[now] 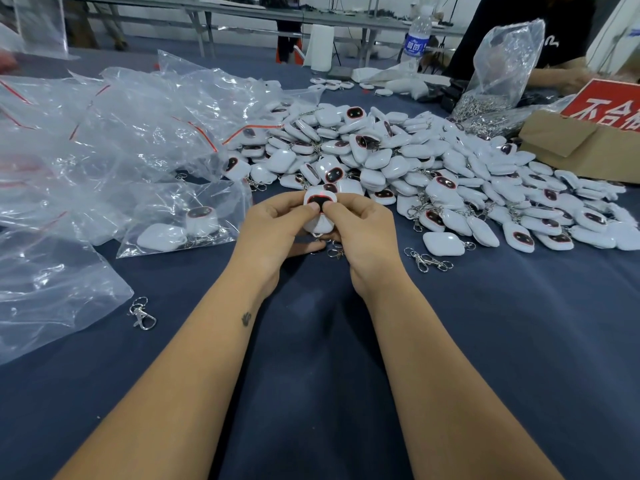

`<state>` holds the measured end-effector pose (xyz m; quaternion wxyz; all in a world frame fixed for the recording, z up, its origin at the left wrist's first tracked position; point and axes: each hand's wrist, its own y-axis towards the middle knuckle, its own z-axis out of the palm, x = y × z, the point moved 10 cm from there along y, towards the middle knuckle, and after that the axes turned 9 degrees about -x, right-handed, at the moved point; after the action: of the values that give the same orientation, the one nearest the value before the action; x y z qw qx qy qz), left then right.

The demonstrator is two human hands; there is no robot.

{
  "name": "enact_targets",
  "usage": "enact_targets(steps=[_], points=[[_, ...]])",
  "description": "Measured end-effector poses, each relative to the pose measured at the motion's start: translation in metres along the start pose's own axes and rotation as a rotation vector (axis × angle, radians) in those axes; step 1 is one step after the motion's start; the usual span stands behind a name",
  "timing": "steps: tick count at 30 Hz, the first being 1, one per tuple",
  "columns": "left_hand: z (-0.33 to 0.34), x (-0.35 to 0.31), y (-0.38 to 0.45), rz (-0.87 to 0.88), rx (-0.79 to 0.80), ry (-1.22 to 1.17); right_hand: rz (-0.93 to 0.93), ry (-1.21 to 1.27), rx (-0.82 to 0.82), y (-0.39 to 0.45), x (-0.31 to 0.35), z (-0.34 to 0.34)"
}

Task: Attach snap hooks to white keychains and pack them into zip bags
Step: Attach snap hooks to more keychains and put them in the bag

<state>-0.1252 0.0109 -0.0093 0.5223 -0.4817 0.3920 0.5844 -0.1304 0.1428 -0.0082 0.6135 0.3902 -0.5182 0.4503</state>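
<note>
both hands pinch one white keychain [320,211] between them above the surface [311,341]: left hand [273,225] and right hand [360,226] each curl round it, thumbs pressed on its dark face. a snap hook [335,251] hangs just below the grip, partly hidden. keychain pile [433,168] sits just beyond the grip and to its right. zip bags [104,133] heap left of the grip, one packed bag [183,221] just beside the left hand. loose hooks [427,259] lie near, right of the grip; another hook [142,313] lies well left. box [581,143] far right.
</note>
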Motion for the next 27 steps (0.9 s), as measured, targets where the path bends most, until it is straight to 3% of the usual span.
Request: enact_targets(steps=[27], points=[[-0.0052, -0.0020, -0.0001, 0.024, -0.101, 0.010, -0.017, -0.040, 0.061, -0.0004, -0.0017, 0.0072]])
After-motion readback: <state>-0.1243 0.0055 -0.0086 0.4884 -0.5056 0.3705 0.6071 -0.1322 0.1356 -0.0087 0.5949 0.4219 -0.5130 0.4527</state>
